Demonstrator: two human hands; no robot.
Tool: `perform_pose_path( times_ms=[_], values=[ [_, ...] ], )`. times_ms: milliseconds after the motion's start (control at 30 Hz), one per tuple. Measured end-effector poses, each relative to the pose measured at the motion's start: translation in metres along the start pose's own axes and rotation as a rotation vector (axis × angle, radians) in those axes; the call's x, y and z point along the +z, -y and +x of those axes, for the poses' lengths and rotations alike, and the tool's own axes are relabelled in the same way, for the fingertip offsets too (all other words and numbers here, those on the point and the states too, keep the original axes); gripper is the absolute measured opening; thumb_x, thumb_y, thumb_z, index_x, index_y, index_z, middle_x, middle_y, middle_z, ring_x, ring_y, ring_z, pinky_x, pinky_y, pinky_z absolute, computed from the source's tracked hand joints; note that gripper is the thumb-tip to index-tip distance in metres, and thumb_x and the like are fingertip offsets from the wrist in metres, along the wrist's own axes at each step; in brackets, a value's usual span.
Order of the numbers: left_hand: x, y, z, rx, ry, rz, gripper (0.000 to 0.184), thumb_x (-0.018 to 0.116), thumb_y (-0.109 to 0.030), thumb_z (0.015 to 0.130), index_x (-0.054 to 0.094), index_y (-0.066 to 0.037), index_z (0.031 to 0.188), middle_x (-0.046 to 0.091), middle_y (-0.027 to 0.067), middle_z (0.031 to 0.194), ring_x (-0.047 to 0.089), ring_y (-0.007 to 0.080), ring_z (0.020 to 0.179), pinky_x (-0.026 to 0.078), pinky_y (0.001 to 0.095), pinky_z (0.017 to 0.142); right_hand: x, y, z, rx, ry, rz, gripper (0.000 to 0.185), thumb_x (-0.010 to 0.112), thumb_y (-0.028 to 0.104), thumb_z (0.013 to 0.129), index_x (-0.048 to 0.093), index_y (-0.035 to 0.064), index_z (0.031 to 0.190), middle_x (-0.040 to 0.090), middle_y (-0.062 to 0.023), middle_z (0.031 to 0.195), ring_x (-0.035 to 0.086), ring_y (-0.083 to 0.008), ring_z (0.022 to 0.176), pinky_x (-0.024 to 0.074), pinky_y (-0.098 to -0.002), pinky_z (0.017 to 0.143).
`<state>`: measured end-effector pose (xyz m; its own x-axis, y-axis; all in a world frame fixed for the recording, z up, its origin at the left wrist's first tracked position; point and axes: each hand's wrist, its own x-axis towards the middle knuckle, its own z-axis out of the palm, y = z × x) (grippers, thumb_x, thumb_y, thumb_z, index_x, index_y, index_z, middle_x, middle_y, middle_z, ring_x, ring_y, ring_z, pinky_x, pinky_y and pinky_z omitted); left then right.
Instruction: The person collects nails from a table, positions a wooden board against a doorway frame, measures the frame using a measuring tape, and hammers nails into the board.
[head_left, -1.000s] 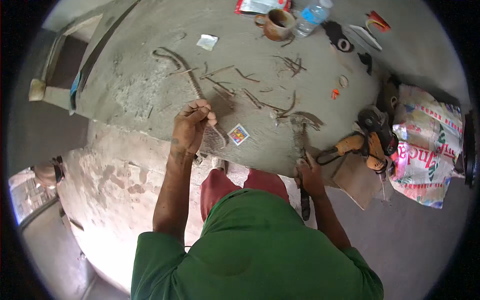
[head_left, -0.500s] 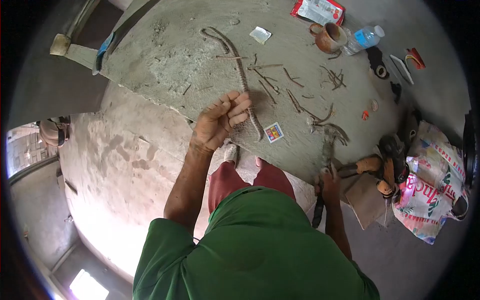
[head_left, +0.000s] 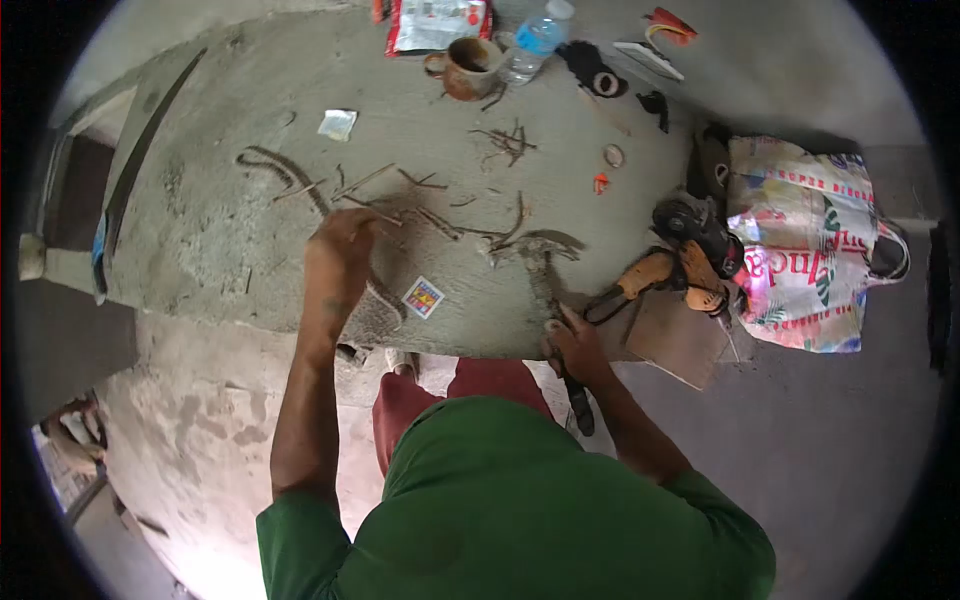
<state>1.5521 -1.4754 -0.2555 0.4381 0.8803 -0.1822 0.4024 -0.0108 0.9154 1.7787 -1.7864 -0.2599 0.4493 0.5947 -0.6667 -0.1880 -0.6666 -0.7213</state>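
Note:
My left hand (head_left: 343,255) is over the concrete slab, back of the hand up. Its fingers are pinched at the end of a thin rusty nail-like piece (head_left: 372,211); the fingertips are partly hidden. Under this hand runs a ribbed steel bar (head_left: 385,300) with a hooked end. My right hand (head_left: 578,345) is wrapped round the handle of a hammer (head_left: 541,280), whose head rests on the slab near its front edge. Between the hands lies a small matchbox-like square (head_left: 423,297). Several more thin rusty pieces (head_left: 437,222) are scattered beyond it.
At the back are a brown mug (head_left: 470,70), a water bottle (head_left: 535,45) and a red-and-white packet (head_left: 437,25). A power tool (head_left: 690,225) with orange-brown grips and a printed bag (head_left: 805,250) are on the right. A long dark blade (head_left: 150,150) lies at the left.
My left hand has turned from open palm-up to palm-down and reached to the rusty pieces, fingers closing. My right hand keeps hold of the hammer. The head view has shifted right.

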Motion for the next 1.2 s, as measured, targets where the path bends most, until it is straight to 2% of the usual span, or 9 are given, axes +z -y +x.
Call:
perform_pose_path(
  times_ms=[67,133,400,800,900,933,1033,1100,1200],
  values=[
    [0.032,-0.017,0.025,0.57,-0.058,0.785,0.031,0.067,-0.025,0.091,0.068,-0.006,0.116,0.062,0.0144,0.127,0.058,0.031,0.116,0.049,0.0448,0.096,0.0,0.002,0.0,-0.008,0.09,0.039,0.046,0.054,0.025,0.1,0.049,-0.0091,0.131,0.057,-0.0038,0.069,0.049,-0.0097,0.054,0.0445,-0.0286,0.052],
    [0.068,-0.041,0.051,0.514,0.128,0.767,0.04,0.063,-0.023,0.093,0.061,-0.008,0.13,0.044,0.0171,0.149,0.041,0.0401,0.137,0.038,0.0485,0.111,-0.004,-0.011,0.006,-0.049,0.081,-0.01,0.045,0.055,0.026,0.1,0.051,-0.0093,0.127,0.057,-0.0044,0.07,0.051,-0.0107,0.055,0.0449,-0.0289,0.054],
    [0.173,-0.021,0.107,0.837,0.195,0.888,0.051,0.056,-0.029,0.097,0.048,-0.012,0.145,0.036,0.0139,0.157,0.033,0.0344,0.145,0.031,0.0579,0.114,-0.005,-0.034,0.018,-0.299,0.051,-0.183,0.032,0.05,0.02,0.102,0.049,-0.0016,0.125,0.055,-0.003,0.066,0.046,-0.0089,0.045,0.0377,-0.0267,0.041],
    [0.176,-0.059,0.15,1.125,0.054,0.71,0.032,0.06,-0.013,0.086,0.068,-0.006,0.116,0.069,0.0169,0.113,0.068,0.0368,0.095,0.055,0.0461,0.085,-0.009,-0.017,0.01,-0.071,0.092,-0.198,0.042,0.059,0.031,0.098,0.057,-0.0029,0.123,0.064,-0.0142,0.08,0.062,-0.0253,0.069,0.0509,-0.0393,0.069],
    [0.191,-0.054,0.173,1.214,0.164,0.991,0.018,0.062,-0.021,0.084,0.072,-0.007,0.077,0.07,0.0127,0.072,0.071,0.0269,0.07,0.057,0.0445,0.069,-0.017,-0.073,0.033,-0.864,-0.134,-0.907,0.027,0.06,0.022,0.095,0.061,0.0008,0.112,0.063,-0.014,0.081,0.061,-0.0264,0.062,0.0511,-0.0398,0.062],
    [0.182,-0.077,0.17,0.941,0.604,1.154,0.017,0.063,-0.015,0.081,0.071,-0.003,0.089,0.073,0.0159,0.094,0.071,0.0296,0.085,0.056,0.04,0.08,-0.02,-0.07,0.03,-0.885,-0.108,-0.94,0.024,0.059,0.02,0.094,0.061,0.0012,0.109,0.062,-0.0139,0.08,0.06,-0.0256,0.061,0.0505,-0.0402,0.059],
    [0.188,-0.045,0.175,1.152,0.222,1.045,0.02,0.057,-0.02,0.085,0.073,-0.008,0.085,0.069,0.0124,0.104,0.063,0.0297,0.105,0.052,0.042,0.089,-0.008,-0.041,0.018,-0.925,-0.023,-0.933,0.018,0.058,0.017,0.095,0.061,0.0018,0.103,0.06,-0.014,0.078,0.059,-0.0239,0.059,0.0491,-0.0412,0.054],
    [0.194,-0.039,0.181,1.109,0.244,1.095,0.023,0.054,-0.021,0.087,0.073,-0.008,0.091,0.068,0.0133,0.11,0.061,0.0308,0.109,0.05,0.0432,0.092,0.001,-0.01,0.004,-0.065,0.052,-0.045,0.018,0.056,0.019,0.097,0.06,0.002,0.1,0.058,-0.0109,0.072,0.056,-0.0192,0.054,0.0455,-0.0377,0.048],
    [0.181,-0.037,0.17,1.256,-0.148,0.864,0.024,0.056,-0.013,0.085,0.065,-0.005,0.106,0.067,0.0154,0.098,0.066,0.0334,0.089,0.055,0.0437,0.077,-0.001,-0.02,0.009,-0.319,0.036,-0.364,0.015,0.051,0.017,0.099,0.057,0.0034,0.097,0.056,-0.0098,0.07,0.051,-0.0165,0.048,0.0406,-0.0326,0.043]
  ],
)
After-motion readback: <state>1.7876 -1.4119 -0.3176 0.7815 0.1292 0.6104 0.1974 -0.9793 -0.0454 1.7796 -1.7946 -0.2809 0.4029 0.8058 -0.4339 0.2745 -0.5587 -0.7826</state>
